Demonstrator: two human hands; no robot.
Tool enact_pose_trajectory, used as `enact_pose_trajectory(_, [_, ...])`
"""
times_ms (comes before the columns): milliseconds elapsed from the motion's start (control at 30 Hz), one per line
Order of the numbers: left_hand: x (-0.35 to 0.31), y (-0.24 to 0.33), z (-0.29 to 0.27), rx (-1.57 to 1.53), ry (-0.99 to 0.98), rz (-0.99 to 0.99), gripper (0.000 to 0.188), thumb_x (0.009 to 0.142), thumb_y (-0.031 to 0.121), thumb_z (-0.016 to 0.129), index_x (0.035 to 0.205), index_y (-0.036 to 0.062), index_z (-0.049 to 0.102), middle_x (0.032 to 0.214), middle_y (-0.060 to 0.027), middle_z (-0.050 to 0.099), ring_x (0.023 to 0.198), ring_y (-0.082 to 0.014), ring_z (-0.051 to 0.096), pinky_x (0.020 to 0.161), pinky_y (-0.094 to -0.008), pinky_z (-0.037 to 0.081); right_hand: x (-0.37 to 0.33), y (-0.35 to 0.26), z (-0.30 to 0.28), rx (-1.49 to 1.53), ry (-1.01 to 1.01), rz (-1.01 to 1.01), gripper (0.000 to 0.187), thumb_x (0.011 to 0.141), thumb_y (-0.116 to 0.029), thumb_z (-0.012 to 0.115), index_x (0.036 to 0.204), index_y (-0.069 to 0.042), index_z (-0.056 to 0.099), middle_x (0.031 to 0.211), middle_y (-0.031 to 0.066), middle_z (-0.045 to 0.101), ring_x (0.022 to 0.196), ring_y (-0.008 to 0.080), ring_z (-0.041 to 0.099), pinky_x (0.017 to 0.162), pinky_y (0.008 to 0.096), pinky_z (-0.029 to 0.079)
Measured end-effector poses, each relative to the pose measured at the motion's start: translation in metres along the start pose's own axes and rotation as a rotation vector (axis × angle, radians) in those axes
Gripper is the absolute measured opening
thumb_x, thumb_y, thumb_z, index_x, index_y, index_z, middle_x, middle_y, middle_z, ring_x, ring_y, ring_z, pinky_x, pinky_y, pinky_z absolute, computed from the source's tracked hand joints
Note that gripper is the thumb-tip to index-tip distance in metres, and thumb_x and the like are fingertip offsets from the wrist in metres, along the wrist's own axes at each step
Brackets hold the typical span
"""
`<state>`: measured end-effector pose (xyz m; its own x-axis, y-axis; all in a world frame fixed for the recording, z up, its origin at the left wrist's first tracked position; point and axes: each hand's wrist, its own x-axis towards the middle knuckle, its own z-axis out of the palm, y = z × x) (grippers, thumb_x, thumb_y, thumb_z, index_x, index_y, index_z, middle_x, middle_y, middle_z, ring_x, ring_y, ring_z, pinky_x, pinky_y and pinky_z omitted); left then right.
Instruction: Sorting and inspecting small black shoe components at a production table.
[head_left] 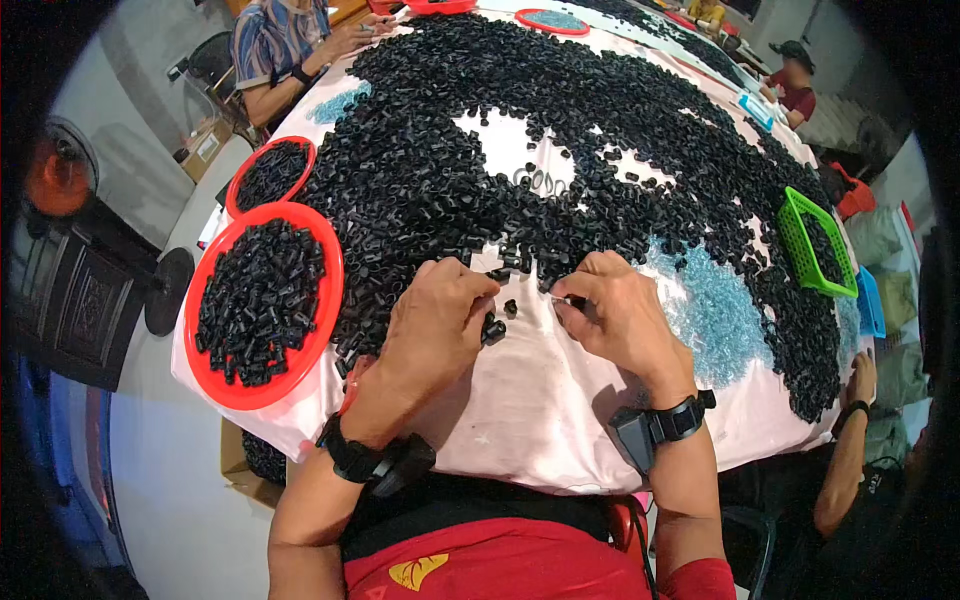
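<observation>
A broad heap of small black plastic parts (430, 150), short and tube-like, covers the cloth-covered table (520, 420) in front of me. My left hand (440, 312) is at the near edge of this heap, fingers curled and pressed together; what they hold, if anything, is hidden. Just beside its fingertips lie a few loose black parts (492, 330). My right hand (622, 318) pinches a small black plastic part (574, 301) between thumb and forefinger. To the right of that hand spreads a pile of small clear bluish pieces (722, 320).
A large red tray (334, 290) of black parts stands at the left, a smaller red tray (310, 160) behind it. On the right are a green basket (822, 240) and a blue container (870, 305). Co-workers sit around the table; one person's hand (862, 380) rests at the right edge.
</observation>
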<state>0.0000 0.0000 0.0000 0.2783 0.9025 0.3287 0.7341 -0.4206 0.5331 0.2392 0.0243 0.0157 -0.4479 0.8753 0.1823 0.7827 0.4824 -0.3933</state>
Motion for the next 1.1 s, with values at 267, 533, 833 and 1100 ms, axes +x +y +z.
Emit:
enact_pose_trajectory(267, [0.001, -0.002, 0.004, -0.013, 0.091, 0.03, 0.022, 0.087, 0.006, 0.069, 0.108, 0.0046, 0.072, 0.096, -0.013, 0.063, 0.093, -0.0329, 0.059, 0.083, -0.0419, 0.048, 0.003, -0.005, 0.003, 0.045, 0.196, -0.194, 0.007, 0.082, -0.006, 0.069, 0.088, -0.005, 0.066, 0.089, 0.0094, 0.063, 0.088, 0.0305, 0.062, 0.072, 0.0425, 0.052])
enact_pose_trajectory(533, [0.003, 0.0, 0.005, 0.057, 0.095, -0.026, 0.023, 0.085, 0.007, 0.07, 0.108, 0.0068, 0.072, 0.097, -0.0122, 0.063, 0.094, -0.0329, 0.059, 0.083, -0.0423, 0.049, 0.004, -0.005, 0.006, 0.073, 0.2, -0.195, 0.007, 0.086, -0.007, 0.067, 0.092, -0.005, 0.063, 0.084, 0.0116, 0.065, 0.083, 0.0339, 0.063, 0.071, 0.0438, 0.051])
enact_pose_trajectory(833, [0.004, 0.005, 0.004, 0.069, 0.035, 0.051, 0.021, 0.082, 0.013, 0.075, 0.102, 0.007, 0.072, 0.091, -0.0115, 0.063, 0.092, -0.031, 0.062, 0.083, -0.041, 0.052, 0.003, -0.012, 0.009, 0.156, 0.169, -0.223, 0.007, 0.085, -0.006, 0.067, 0.09, -0.005, 0.062, 0.083, 0.0117, 0.064, 0.078, 0.0335, 0.063, 0.069, 0.0434, 0.051])
enact_pose_trajectory(1100, [0.001, 0.012, -0.003, -0.56, -0.086, -0.245, 0.026, 0.084, 0.007, 0.07, 0.109, 0.0014, 0.068, 0.09, -0.0137, 0.071, 0.075, -0.0186, 0.07, 0.065, -0.0292, 0.054, 0.003, -0.02, 0.011, 0.376, 0.178, -0.238, 0.008, 0.086, -0.004, 0.068, 0.093, -0.004, 0.064, 0.083, 0.0123, 0.065, 0.078, 0.0323, 0.064, 0.069, 0.0418, 0.052])
